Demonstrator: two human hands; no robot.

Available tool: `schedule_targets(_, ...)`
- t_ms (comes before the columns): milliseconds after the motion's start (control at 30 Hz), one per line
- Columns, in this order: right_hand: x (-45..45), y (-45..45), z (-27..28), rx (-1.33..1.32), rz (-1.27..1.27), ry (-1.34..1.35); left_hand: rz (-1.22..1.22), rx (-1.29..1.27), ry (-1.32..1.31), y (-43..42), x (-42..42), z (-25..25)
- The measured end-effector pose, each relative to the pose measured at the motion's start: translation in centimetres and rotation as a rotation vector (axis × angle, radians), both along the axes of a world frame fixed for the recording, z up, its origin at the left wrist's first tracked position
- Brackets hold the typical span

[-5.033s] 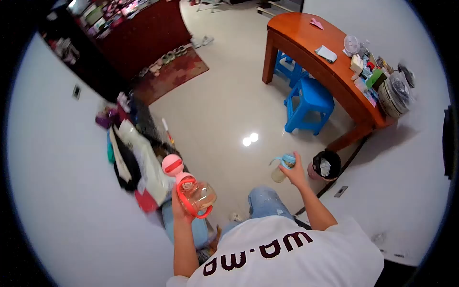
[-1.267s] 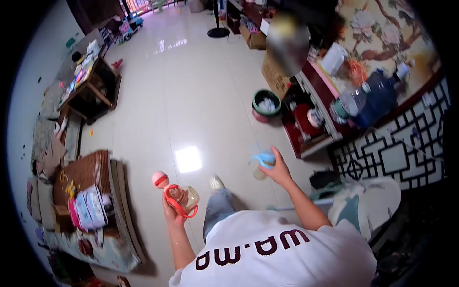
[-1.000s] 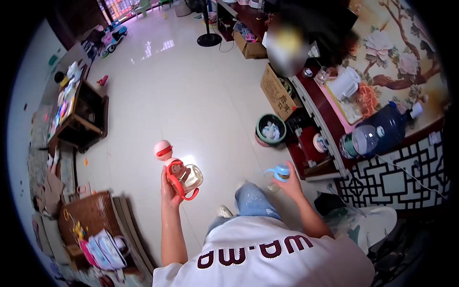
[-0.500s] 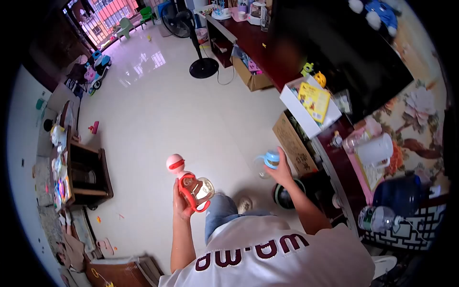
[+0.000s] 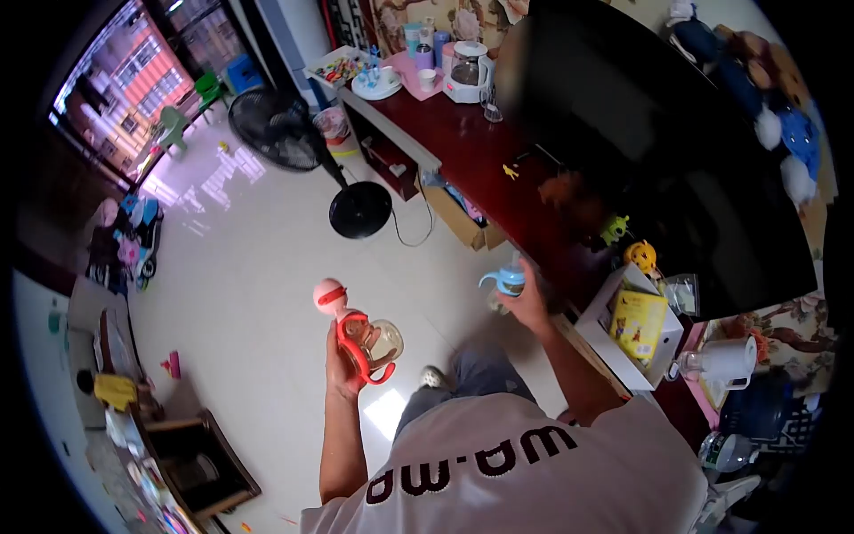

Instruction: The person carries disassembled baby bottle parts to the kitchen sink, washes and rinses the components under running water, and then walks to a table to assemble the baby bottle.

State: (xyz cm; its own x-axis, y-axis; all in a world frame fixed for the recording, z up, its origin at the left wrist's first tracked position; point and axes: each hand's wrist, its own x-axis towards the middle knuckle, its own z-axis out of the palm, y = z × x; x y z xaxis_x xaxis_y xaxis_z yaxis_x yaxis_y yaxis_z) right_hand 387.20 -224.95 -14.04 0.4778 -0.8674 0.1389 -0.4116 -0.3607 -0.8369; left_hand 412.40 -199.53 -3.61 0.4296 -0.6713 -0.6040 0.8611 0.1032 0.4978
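My left hand (image 5: 342,367) is closed around a baby bottle (image 5: 385,342) with red handles and a clear, amber-tinted body. The bottle is tilted, and a pink round cap (image 5: 328,295) with a red band shows at its top end. In my right hand (image 5: 531,305) is a small sippy cup (image 5: 510,280) with a light blue top and handle. My fingers wrap its right side, and its lower part is hard to make out. Both hands are held out in front of my body above the floor, apart from each other.
A black standing fan (image 5: 359,210) is ahead, its cable on the tiled floor (image 5: 267,258). Along the right runs a dark red cabinet (image 5: 463,142) bearing a coffee maker (image 5: 467,73), a white box (image 5: 614,329) and a large television (image 5: 676,151). A wooden table (image 5: 209,454) stands lower left.
I have moved forward and the view has turned: the fan and cabinet are nearer, and the white box has shifted down and right. Both hands keep hold of the bottle and cup.
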Motion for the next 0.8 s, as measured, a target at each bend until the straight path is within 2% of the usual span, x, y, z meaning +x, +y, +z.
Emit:
schedule_targets(33, 1.7, -2.5, 0.0, -0.119, -0.047, -0.043, -0.053, -0.016, -0.052, -2.9, 2.1, 1.0)
schedule_targets(100, 5.4, -7.8, 0.3, -0.086, -0.124, -0.042, -0.129, -0.013, -0.099, -8.6, 6.2, 2.0)
schedule_targets(200, 10.9, -16.8, -1.0, 0.007, -0.247, -0.077, -0.151, -0.02, -0.068, -16.8, 11.8, 0.1)
schedule_targets(367, 19.6, -31.2, -5.0, -0.032, -0.409, -0.07, -0.213, -0.032, -0.016, -29.6, 18.8, -3.1)
schedule_targets(467, 22.2, -36.0, -4.2, 0.005, -0.473, 0.064, -0.301, 0.034, -0.009, -36.0, 21.4, -0.7)
schedule_targets(567, 23.2, -38.3, -5.4, -0.02, -0.521, 0.12, -0.358, 0.013, -0.102, -40.4, 24.5, -0.1)
schedule_targets(633, 23.6, -39.3, -6.2, -0.036, -0.553, 0.177, -0.377, 0.041, -0.057, -43.3, 26.3, 0.5)
schedule_targets(700, 23.8, -38.9, -6.3, -0.18, -0.569, 0.14, -0.402, 0.051, 0.001, -45.8, 27.5, 1.4)
schedule_targets(800, 24.3, -38.0, -5.4, -0.196, -0.639, 0.213, -0.461, 0.058, -0.026, -48.7, 30.0, -0.7)
